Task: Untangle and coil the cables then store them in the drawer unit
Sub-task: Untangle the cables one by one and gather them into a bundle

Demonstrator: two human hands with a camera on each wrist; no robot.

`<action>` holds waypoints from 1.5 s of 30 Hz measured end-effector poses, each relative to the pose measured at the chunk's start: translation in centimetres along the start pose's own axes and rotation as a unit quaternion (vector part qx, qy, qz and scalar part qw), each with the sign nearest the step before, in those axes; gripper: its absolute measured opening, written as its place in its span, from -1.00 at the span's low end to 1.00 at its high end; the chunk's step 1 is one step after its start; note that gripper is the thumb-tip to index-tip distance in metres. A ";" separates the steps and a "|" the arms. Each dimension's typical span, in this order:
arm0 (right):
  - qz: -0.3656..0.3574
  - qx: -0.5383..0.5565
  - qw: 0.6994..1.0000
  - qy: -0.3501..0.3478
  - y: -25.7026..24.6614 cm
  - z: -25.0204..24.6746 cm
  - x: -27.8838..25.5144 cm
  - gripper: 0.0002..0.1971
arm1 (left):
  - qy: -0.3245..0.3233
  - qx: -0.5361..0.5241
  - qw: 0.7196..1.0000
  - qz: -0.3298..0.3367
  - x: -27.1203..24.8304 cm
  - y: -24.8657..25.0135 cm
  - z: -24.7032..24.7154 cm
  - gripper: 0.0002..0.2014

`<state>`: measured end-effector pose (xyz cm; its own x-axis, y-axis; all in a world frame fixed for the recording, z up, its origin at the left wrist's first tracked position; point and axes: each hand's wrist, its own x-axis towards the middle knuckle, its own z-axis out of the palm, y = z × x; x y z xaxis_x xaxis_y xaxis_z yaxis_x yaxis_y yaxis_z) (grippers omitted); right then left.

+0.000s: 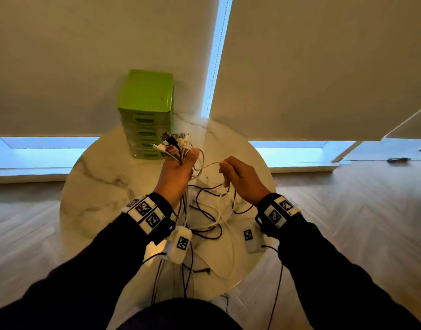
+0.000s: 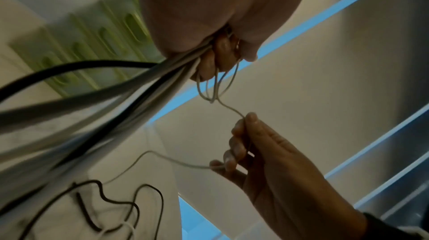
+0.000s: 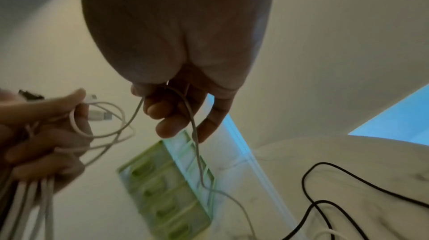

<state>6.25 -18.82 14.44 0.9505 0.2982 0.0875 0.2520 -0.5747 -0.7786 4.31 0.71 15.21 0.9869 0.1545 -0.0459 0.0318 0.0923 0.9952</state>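
My left hand [image 1: 178, 170] grips a bundle of cables [image 1: 174, 145], white and black, with their plug ends sticking up above the fist. Small white loops hang from its fingers [image 2: 216, 86]. My right hand [image 1: 238, 177] holds one thin white cable [image 1: 208, 166] that runs across from the left hand's bundle; its fingers [image 3: 167, 113] curl round the strand [image 3: 194, 130]. Loose black and white cables [image 1: 209, 215] lie tangled on the round marble table [image 1: 97, 182] under both hands. The green drawer unit [image 1: 146, 110] stands at the table's far side, drawers closed.
The table is small and round, with wooden floor [image 1: 347, 210] on both sides. Some cable ends hang over the near table edge [image 1: 188, 282] toward my lap. Window blinds [image 1: 323, 67] fill the wall behind the drawer unit.
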 end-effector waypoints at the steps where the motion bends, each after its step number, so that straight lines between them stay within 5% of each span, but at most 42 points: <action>1: 0.009 0.013 0.999 0.034 0.2 -1.0 -0.6 -0.72 | -0.020 0.001 1.000 -0.003 -0.2 0.2 1.3 -0.62; 7: 0.063 0.168 0.970 0.164 1.4 -6.8 -5.5 -0.72 | -0.098 -0.016 0.994 -0.043 -0.6 1.5 6.7 -0.63; 12: 0.096 -0.023 0.975 0.199 3.5 -9.1 -9.3 -0.76 | -0.144 -0.016 0.988 -0.047 -1.9 1.3 10.1 -0.66; 18: 0.236 -0.184 0.943 0.147 8.9 -9.3 -15.8 -0.68 | -0.184 -0.015 0.978 -0.094 -3.7 0.2 13.6 -0.67; 25: 0.481 -0.130 0.867 -0.001 17.2 -5.9 -25.2 -0.82 | -0.249 -0.108 0.950 -0.153 -5.0 -0.4 15.8 -0.74; 30: 0.382 -0.002 0.906 0.182 14.0 -4.3 -22.7 -0.64 | -0.285 -0.060 0.943 -0.159 -6.8 -1.5 17.3 -0.78; 33: 0.298 0.174 0.931 0.121 9.4 -4.8 -20.3 -0.67 | -0.289 -0.026 0.944 -0.154 -7.8 -2.1 18.2 -0.79; 37: 0.236 0.127 0.963 0.040 5.9 -5.0 -19.3 -0.62 | -0.275 -0.028 0.949 -0.150 -8.1 -2.6 18.9 -0.80; 41: 0.178 0.044 0.976 0.117 5.8 -6.4 -20.3 -0.67 | -0.249 0.000 0.960 -0.127 -7.6 -3.2 19.1 -0.73; 45: 0.215 0.015 0.954 0.210 7.3 -9.6 -21.9 -0.63 | -0.221 -0.032 0.965 -0.134 -6.2 -3.5 18.9 -0.69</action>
<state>-11.01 -36.90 12.80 0.9551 -0.2961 -0.0076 -0.1774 -0.5512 -0.8153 1.05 -19.18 13.62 0.9157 -0.3175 -0.2462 0.3003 0.1340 0.9444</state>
